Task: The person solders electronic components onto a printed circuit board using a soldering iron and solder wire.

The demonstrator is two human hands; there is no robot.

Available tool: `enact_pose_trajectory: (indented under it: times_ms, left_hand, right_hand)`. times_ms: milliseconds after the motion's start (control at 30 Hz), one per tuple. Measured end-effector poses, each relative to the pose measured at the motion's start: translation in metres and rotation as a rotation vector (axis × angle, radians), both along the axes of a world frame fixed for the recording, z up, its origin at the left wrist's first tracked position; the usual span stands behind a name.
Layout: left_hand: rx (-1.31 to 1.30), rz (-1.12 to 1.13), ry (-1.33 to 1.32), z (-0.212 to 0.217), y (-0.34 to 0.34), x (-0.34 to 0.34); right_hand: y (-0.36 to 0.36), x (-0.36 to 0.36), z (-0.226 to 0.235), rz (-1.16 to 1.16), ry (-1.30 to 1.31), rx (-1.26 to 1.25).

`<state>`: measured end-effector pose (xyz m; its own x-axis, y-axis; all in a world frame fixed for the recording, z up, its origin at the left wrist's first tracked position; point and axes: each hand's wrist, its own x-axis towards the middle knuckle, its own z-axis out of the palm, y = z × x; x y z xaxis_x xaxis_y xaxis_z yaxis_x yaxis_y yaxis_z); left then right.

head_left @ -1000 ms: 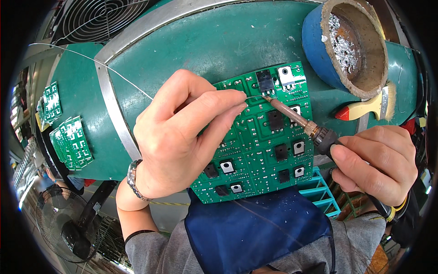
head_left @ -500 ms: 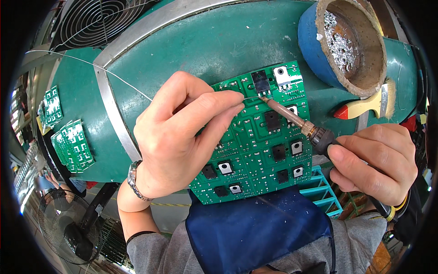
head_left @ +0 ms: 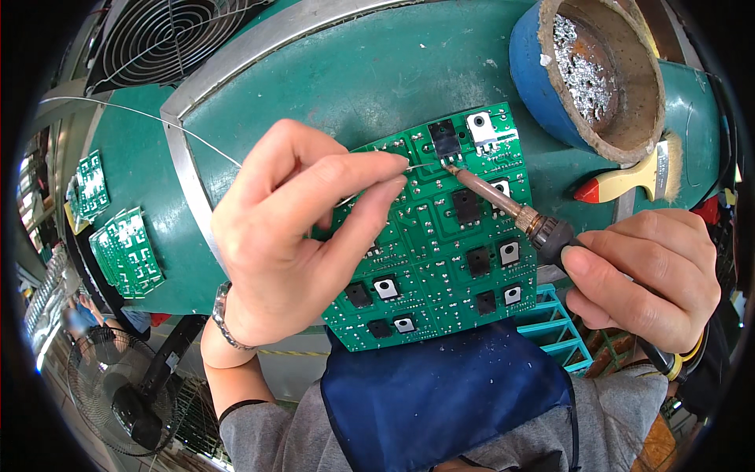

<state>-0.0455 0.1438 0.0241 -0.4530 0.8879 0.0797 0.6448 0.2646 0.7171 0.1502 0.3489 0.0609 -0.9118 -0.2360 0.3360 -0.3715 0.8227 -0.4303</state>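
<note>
— Pinching solder wire [head_left: 236, 161], is that left hand [head_left: 295, 236]?
— Yes; the right hand [head_left: 649, 275] grips a soldering iron [head_left: 503, 204], tip on the green circuit board [head_left: 440, 244] lying on the teal bench [head_left: 330, 86], below the dross pot [head_left: 590, 71].

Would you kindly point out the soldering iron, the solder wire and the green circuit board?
soldering iron [head_left: 494, 197], head view, on its metal shaft.
solder wire [head_left: 134, 115], head view, mid-strand.
green circuit board [head_left: 440, 271], head view, centre of board.

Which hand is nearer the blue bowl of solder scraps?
Right. The right hand grips the soldering iron just below the blue bowl; the left hand sits farther off, left of the circuit board.
</note>
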Motion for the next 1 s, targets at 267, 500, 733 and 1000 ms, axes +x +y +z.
enact_pose_trajectory:
  times_ms: [267,500,733,1000]
  left_hand:
    - [0.074,-0.011,0.054,-0.002,0.003,0.002]
    - [0.065,-0.043,0.114,-0.004,0.007,0.008]
    - [0.057,-0.035,0.139,-0.008,0.005,0.011]
    - [0.098,-0.062,0.159,-0.010,0.010,0.013]
  right_hand:
    - [0.003,0.001,0.004,0.034,0.021,-0.013]
    - [0.005,0.006,0.001,0.007,0.041,-0.001]
    - [0.007,0.000,-0.010,0.029,0.086,-0.034]
    - [0.002,0.004,-0.004,-0.026,0.102,-0.008]
